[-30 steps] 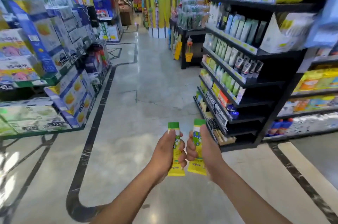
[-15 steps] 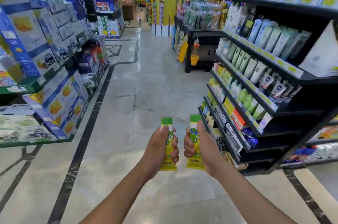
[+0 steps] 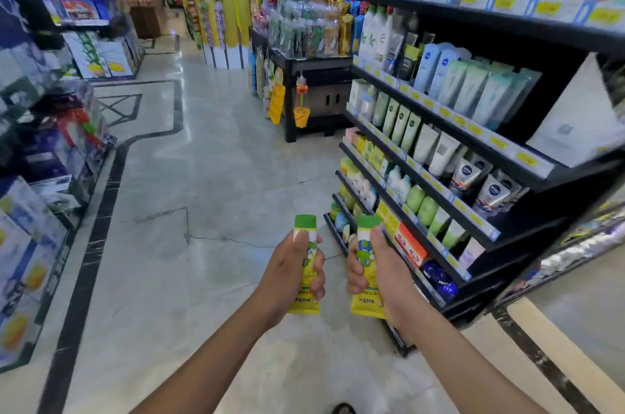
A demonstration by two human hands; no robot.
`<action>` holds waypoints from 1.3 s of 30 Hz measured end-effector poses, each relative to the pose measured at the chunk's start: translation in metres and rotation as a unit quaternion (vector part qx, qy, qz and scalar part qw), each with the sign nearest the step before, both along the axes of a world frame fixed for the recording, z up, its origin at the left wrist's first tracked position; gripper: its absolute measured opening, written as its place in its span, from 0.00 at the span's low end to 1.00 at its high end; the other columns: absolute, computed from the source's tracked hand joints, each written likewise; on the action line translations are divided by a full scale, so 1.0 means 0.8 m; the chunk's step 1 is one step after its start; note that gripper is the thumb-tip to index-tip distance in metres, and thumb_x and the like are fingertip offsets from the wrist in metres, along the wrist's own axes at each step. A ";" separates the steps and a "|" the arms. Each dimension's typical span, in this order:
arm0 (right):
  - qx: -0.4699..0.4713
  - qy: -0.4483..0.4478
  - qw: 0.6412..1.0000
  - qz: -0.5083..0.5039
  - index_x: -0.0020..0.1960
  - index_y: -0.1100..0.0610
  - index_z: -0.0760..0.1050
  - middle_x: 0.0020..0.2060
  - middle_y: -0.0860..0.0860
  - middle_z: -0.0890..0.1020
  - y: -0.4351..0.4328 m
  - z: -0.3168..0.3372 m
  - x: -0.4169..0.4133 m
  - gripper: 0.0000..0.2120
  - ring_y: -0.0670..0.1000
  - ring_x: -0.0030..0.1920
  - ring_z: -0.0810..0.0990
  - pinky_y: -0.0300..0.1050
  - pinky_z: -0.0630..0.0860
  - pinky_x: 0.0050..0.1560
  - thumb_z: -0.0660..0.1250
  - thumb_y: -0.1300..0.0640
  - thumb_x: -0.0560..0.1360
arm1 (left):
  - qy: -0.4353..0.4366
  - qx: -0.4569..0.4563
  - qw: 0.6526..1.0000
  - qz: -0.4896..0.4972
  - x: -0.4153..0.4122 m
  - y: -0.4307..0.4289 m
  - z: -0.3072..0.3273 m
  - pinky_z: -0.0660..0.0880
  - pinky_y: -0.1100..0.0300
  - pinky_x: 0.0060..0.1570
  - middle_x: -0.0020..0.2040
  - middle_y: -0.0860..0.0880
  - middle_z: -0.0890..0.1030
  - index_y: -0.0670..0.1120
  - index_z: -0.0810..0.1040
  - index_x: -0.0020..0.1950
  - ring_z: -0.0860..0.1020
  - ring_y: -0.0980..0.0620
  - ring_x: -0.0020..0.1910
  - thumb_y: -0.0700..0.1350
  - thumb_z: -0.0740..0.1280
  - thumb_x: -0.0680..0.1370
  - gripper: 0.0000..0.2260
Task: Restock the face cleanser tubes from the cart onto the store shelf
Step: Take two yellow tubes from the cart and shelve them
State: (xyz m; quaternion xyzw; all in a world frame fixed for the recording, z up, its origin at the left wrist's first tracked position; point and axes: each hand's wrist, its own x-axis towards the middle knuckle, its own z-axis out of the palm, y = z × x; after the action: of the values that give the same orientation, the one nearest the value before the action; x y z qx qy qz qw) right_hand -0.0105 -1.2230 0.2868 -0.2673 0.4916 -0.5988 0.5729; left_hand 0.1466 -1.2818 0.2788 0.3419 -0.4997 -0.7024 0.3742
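Currently your left hand curls round the left tube and your right hand round the right tube, mid-body, near the shelf; likely light, squashy, slick, so squeeze gently.

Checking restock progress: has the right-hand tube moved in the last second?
Yes. The tube in the right hand has come forward, closer to the black shelf unit, and is now level with its lower tiers.
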 end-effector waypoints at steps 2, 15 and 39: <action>-0.002 0.001 1.000 -0.015 0.46 0.59 0.72 0.28 0.55 0.68 -0.035 -0.001 -0.027 0.27 0.51 0.24 0.61 0.44 0.60 0.28 0.57 0.33 0.74 | -0.004 -0.011 1.000 -0.019 -0.028 -0.040 -0.001 0.70 0.55 0.30 0.35 0.45 0.72 0.43 0.71 0.54 0.67 0.47 0.25 0.51 0.53 0.88 0.14; 0.035 0.031 0.991 -0.123 0.46 0.59 0.72 0.27 0.54 0.68 -0.215 0.027 -0.208 0.27 0.53 0.26 0.60 0.49 0.61 0.32 0.50 0.36 0.83 | -0.010 -0.050 0.992 -0.115 -0.227 -0.249 0.019 0.71 0.54 0.30 0.35 0.44 0.72 0.43 0.70 0.49 0.68 0.46 0.25 0.57 0.58 0.84 0.17; 0.075 0.182 0.867 -0.458 0.51 0.62 0.74 0.30 0.55 0.76 -0.253 0.059 -0.364 0.31 0.51 0.30 0.80 0.42 0.80 0.40 0.50 0.34 0.82 | 0.033 -0.120 0.857 -0.501 -0.529 -0.376 0.053 0.74 0.48 0.36 0.36 0.45 0.74 0.42 0.73 0.57 0.71 0.46 0.28 0.62 0.55 0.84 0.23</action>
State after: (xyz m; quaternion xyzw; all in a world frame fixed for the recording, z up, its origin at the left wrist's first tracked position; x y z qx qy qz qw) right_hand -0.3015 -1.4255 0.3338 -0.0723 0.6975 -0.6963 0.1530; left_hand -0.2768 -1.5828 0.3211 -0.0256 -0.6711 -0.7404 0.0267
